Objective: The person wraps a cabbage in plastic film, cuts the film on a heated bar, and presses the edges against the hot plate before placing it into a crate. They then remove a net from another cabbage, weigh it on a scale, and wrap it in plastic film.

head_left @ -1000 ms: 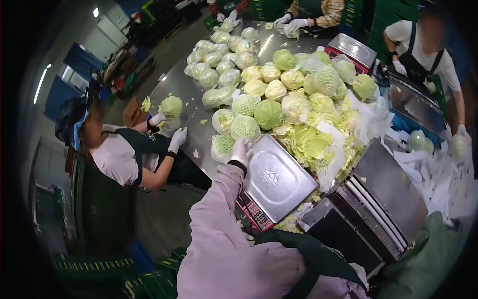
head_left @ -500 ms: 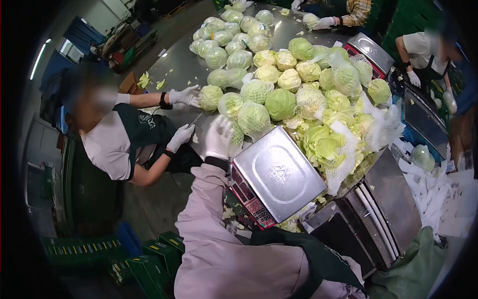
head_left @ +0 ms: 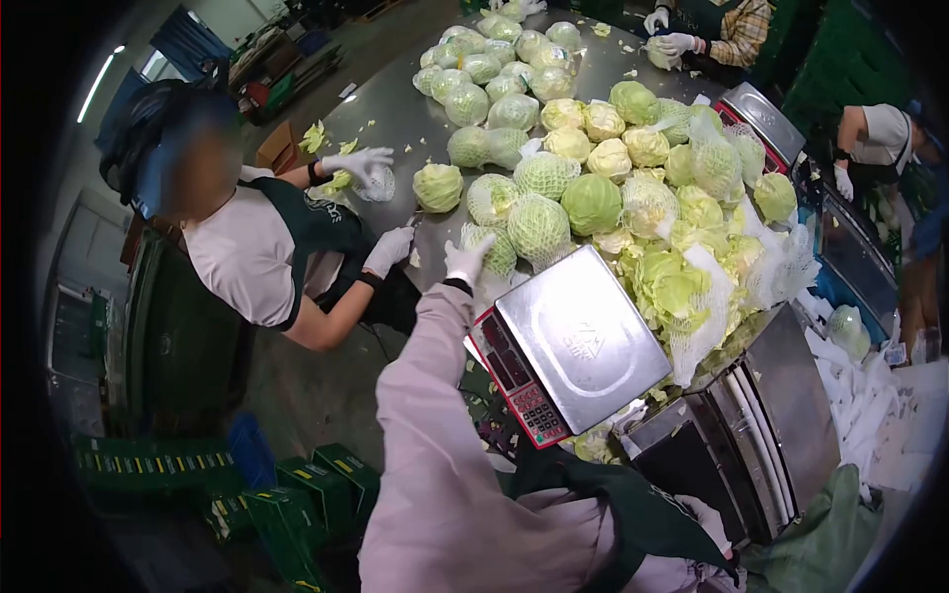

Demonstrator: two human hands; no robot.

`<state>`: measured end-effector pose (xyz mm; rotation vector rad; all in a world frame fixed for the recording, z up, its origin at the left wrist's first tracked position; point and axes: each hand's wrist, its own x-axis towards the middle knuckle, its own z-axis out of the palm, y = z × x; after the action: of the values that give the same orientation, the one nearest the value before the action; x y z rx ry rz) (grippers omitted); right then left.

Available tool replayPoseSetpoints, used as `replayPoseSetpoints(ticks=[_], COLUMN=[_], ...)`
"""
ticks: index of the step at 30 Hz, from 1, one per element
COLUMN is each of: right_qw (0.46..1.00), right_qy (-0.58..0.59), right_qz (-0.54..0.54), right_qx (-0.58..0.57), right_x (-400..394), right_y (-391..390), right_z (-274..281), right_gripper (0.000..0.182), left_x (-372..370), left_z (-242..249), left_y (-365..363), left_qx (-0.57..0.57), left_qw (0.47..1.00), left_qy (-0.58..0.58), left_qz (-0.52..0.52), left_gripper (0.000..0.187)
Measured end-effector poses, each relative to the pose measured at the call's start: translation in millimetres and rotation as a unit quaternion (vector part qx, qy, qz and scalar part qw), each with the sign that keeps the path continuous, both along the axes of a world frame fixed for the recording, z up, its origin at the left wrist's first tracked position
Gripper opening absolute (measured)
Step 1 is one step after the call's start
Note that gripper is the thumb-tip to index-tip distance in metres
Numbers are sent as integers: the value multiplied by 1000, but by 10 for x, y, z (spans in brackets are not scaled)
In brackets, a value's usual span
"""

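My left hand (head_left: 465, 261), in a white glove at the end of a lilac sleeve, reaches over the steel table (head_left: 395, 119). Its fingers are spread and rest against a netted cabbage (head_left: 497, 253) just left of the weighing scale (head_left: 583, 336). A second netted cabbage (head_left: 539, 227) lies right behind it. Nothing is gripped in that hand. My right hand (head_left: 710, 521) shows only as a pale glove low by my green apron (head_left: 633, 514), and its fingers are hidden.
A big heap of cabbages (head_left: 633, 168), some netted, covers the table. A co-worker (head_left: 257, 252) in white gloves leans in from the left, close to my hand. More people stand at the far end and right. Green crates (head_left: 297, 494) sit on the floor.
My left hand has slid right, up against the netted cabbage by the scale. The co-worker's far hand has pulled back from a cabbage toward the table's edge.
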<state>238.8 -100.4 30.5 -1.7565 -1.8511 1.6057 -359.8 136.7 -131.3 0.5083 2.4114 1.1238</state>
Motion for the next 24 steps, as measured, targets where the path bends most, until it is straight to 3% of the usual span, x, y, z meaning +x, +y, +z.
replayPoseSetpoints(ticks=[1,2,4,5,6,8,9,11,16,19,20,22,24], right_qw=[1000,998,992,991,990,987,984,980,994,997,993,990,980], right_qy=[-3,10,19,9,3,19,30,48,15,-9,-10,38,122], right_qz=[-2,-45,-91,-104,-117,-137,-154,-165,-96,54,84,75,94], right_qx=[1,-39,-81,-81,-79,-81,-88,-100,-45,53,87,115,129], right_x=[-21,-29,-57,-96,-136,-179,-197,-193,-233,-357,-488,-838,-1064], right_y=[-14,-54,-97,-100,-88,-66,-85,-123,-56,173,290,514,732], right_z=[-7,-24,11,50,70,85,88,13,79,162,231,454,522], right_gripper=[31,33,36,39,41,42,42,43,45,35,33,29,32], left_x=[63,84,-143,-179,-162,-400,-331,-108,-91,64,230,722,1192], left_z=[-31,-128,-304,-132,40,-258,-176,65,120,356,528,977,1237], left_y=[3,41,78,33,-61,-204,-296,-506,-744,-879,-898,-909,-984], left_qx=[-40,-97,42,203,217,242,238,254,390,456,455,501,465], left_qw=[999,995,998,958,935,889,891,826,761,678,676,597,631], left_qy=[1,33,-42,-184,-278,-388,-386,-481,-516,-562,-565,-606,-592], left_qz=[-32,-21,-12,-84,-42,-2,-7,150,49,-128,-134,-158,-188], left_gripper=[133,127,109,85,65,64,64,59,61,73,73,82,91])
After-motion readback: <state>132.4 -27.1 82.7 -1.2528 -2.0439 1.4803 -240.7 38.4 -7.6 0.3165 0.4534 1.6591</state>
